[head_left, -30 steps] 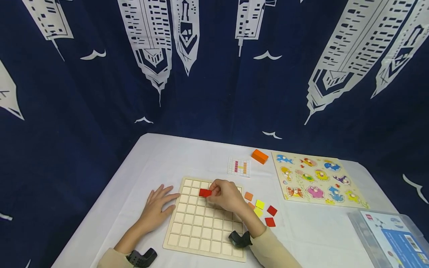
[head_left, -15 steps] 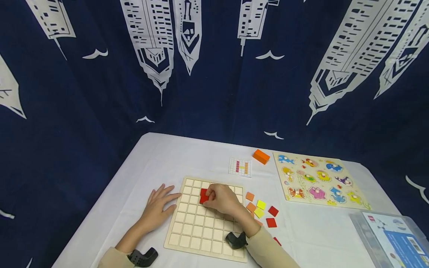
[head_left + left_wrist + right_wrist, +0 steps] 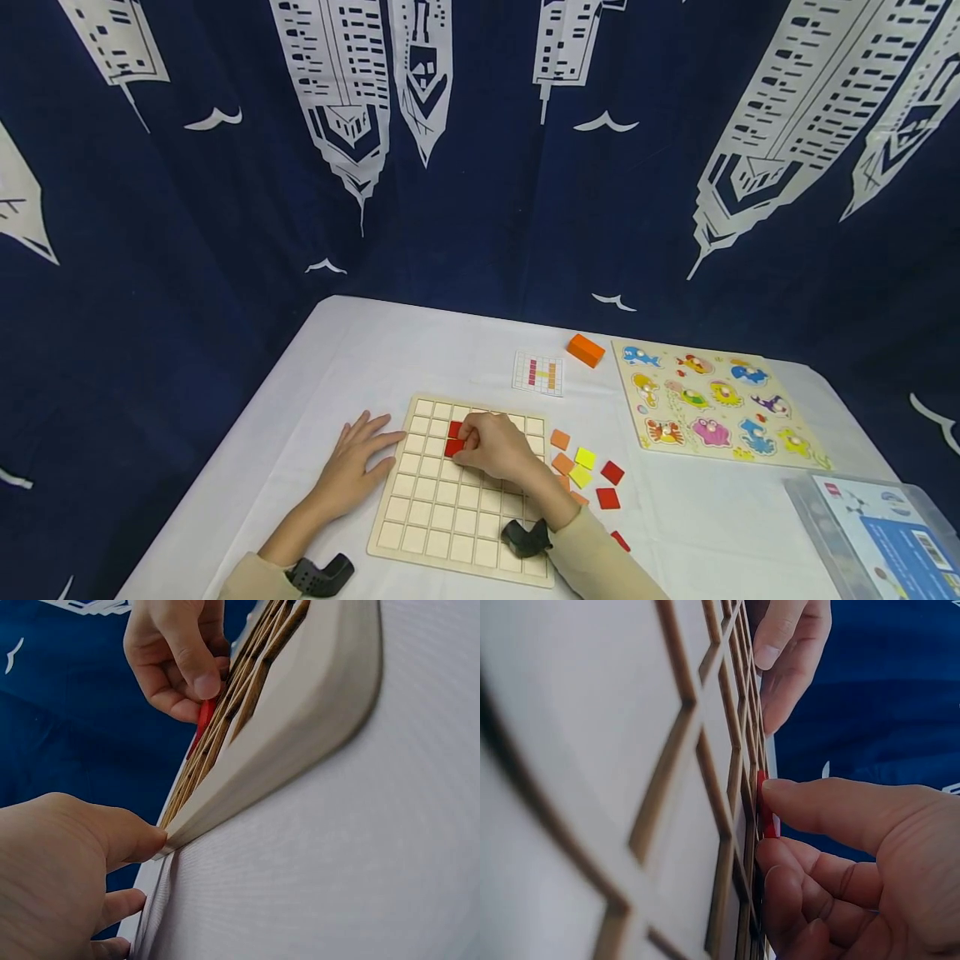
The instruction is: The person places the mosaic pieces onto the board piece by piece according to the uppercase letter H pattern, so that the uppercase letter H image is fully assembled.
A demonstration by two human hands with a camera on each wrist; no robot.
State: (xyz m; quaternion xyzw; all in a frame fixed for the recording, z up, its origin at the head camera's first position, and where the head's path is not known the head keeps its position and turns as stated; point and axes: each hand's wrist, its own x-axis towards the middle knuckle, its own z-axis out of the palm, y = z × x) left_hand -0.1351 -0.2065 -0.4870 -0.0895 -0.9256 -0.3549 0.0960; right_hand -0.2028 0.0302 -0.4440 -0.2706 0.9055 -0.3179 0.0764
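In the right hand (image 3: 495,446), a red tile (image 3: 453,447) is pinched near the far-left corner of a wooden grid board (image 3: 438,546), whose left edge is touched by the outspread left hand (image 3: 351,467). Flat, square seating is advised; most room seems left by the near edge, with loose tiles (image 3: 581,476) strewn off the right.

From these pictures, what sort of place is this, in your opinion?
Probably an indoor corner arranged for puzzle play: a white-covered table bears a gridded board and an animal puzzle, with a dark blue printed cloth beyond.
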